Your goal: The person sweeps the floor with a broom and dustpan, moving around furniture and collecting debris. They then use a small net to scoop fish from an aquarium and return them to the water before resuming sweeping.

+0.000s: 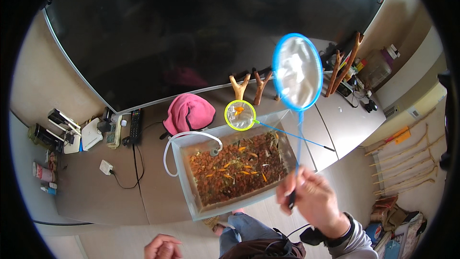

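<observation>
My right hand [312, 198] grips the black-ended handle of a fish net with a blue rim [297, 73] and pale mesh, raised above the right end of a fish tank. The net is blurred. Below stands the clear rectangular tank [188, 198], with reddish gravel [212, 162] and several orange and pale fish [264, 177] in water. A smaller net with a yellow-green rim [240, 115] and blue handle reaches across the tank's far right rim; an orange fish [238, 110] shows in its mesh. At the bottom edge, my left hand [163, 247] is loosely curled, holds nothing visible, and is partly cut off.
White tubing [190, 133] bends over the tank's left rim. Behind are a pink cloth [188, 112], forked wooden sticks [240, 87] and a large television [179, 36]. A remote control [135, 126], power strip [114, 132] and cables lie left on the cabinet [86, 190].
</observation>
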`<state>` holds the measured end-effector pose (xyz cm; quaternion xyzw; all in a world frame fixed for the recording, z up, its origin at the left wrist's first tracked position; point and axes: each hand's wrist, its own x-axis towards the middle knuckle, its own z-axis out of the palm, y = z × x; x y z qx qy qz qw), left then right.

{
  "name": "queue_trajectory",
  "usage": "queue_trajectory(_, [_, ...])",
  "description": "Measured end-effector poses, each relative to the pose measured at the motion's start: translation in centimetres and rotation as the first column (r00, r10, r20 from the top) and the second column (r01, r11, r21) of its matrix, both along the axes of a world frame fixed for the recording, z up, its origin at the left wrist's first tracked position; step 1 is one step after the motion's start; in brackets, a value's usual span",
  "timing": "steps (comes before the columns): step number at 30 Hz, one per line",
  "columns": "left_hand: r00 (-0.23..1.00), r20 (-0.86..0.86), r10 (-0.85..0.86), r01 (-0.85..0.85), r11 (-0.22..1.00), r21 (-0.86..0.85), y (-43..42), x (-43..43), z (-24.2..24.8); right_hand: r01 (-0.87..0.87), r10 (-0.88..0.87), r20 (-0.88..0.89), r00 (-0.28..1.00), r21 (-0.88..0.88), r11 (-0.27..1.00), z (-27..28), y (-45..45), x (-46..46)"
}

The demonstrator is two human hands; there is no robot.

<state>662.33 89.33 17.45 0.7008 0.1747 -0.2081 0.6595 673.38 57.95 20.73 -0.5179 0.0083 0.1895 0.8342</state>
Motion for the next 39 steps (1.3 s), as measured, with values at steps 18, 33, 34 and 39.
queue_trajectory(18, [0.95, 0.289, 0.122, -0.101, 0.991, -0.085, -10.2, 3.5, 2.2, -0.323, 0.34, -0.063, 0.938, 0.187, 0.928, -1.2, 8.3, -2.0])
queue_trajectory(33, [0.931, 0.065, 0.36, -0.329, 0.902, -0.281, -8.2, 4.3, 2.5, 0.36, 0.298, 0.307, 0.904, -0.922, -0.143, 0.2, -11.8, 3.8])
queue_trajectory(34, [0.927, 0.065, 0.37, -0.333, 0.888, -0.317, -8.0, 4.2, 2.2, 0.36, 0.348, 0.315, 0.883, -0.93, -0.073, -0.4, -12.6, 3.9])
queue_trajectory(39, [0.91, 0.086, 0.405, -0.329, 0.835, -0.441, -7.1, 3.7, 0.8, 0.232, 0.298, 0.29, 0.909, -0.948, 0.216, -3.5, -13.7, 4.1])
